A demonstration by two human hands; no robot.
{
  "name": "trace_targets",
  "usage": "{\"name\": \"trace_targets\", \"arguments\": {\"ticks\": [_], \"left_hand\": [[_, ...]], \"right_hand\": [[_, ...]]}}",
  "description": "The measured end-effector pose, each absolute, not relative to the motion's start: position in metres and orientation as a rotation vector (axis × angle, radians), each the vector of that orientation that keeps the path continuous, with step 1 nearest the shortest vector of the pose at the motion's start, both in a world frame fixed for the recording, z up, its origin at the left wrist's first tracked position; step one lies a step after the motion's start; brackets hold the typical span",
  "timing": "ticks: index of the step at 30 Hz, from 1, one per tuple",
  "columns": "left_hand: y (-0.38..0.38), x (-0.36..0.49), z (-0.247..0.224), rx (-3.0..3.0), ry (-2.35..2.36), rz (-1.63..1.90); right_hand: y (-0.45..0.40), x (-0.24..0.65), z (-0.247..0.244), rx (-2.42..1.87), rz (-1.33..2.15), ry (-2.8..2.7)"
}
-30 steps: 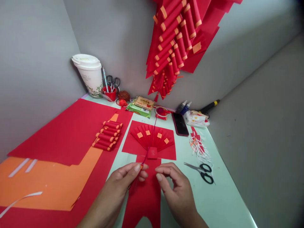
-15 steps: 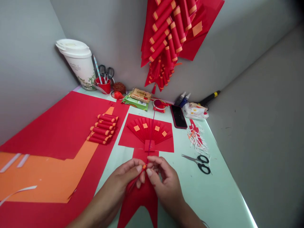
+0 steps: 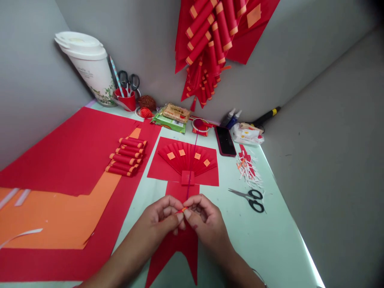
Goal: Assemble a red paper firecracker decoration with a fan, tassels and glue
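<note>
Obs. from where I'm standing: small red-and-orange piece (image 3: 183,209) is sitting btwn. the two hands, low centre, above the red paper strip (image 3: 183,238) w/ notched near end. Its long axis is running roughly L–R, tilting slightly: L end is pointing down toward L hand (image 3: 163,216), R end is pointing up a bit toward R hand (image 3: 208,220). Far detail too small to tell.

Re fingers: piece is lying btwn. thumb and fingers of each hand. L fingers (image 3: 169,201) are clamping its L part; R fingers (image 3: 199,200) are closing on its R end, thumb tips nearly meeting below it. Dark red cord (image 3: 189,187) is rising from just above the fingertips, crossing the red square (image 3: 187,178) at the fan base, then running away to the white ring (image 3: 201,125) at back of worktop (image 3: 228,224). How cord is joining piece: hidden by fingers.

Surroundings: pleated red fan (image 3: 187,158) w/ four orange squares is lying flat beyond hands. Red paper rolls (image 3: 127,156) w/ orange ends are lying to the L, on paper sheets. Scissors (image 3: 247,196) are resting to the R, blades pointing L; paper scraps (image 3: 248,168) and phone (image 3: 225,141) are lying farther back.
</note>
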State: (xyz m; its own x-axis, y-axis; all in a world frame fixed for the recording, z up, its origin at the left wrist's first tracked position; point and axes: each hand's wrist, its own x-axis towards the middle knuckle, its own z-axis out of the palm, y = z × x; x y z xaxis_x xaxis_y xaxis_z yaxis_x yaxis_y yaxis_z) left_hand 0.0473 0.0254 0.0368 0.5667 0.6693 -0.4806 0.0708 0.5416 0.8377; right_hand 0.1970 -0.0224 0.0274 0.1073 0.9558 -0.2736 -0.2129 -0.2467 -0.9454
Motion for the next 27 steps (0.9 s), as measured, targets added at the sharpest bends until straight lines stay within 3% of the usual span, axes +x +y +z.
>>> {"name": "trace_targets", "arguments": {"ticks": [27], "left_hand": [[0.0252, 0.0501, 0.0460, 1.057, 1.015, 0.380]], "right_hand": [[-0.0235, 0.2024, 0.0281, -1.222, 1.470, -0.856]]}}
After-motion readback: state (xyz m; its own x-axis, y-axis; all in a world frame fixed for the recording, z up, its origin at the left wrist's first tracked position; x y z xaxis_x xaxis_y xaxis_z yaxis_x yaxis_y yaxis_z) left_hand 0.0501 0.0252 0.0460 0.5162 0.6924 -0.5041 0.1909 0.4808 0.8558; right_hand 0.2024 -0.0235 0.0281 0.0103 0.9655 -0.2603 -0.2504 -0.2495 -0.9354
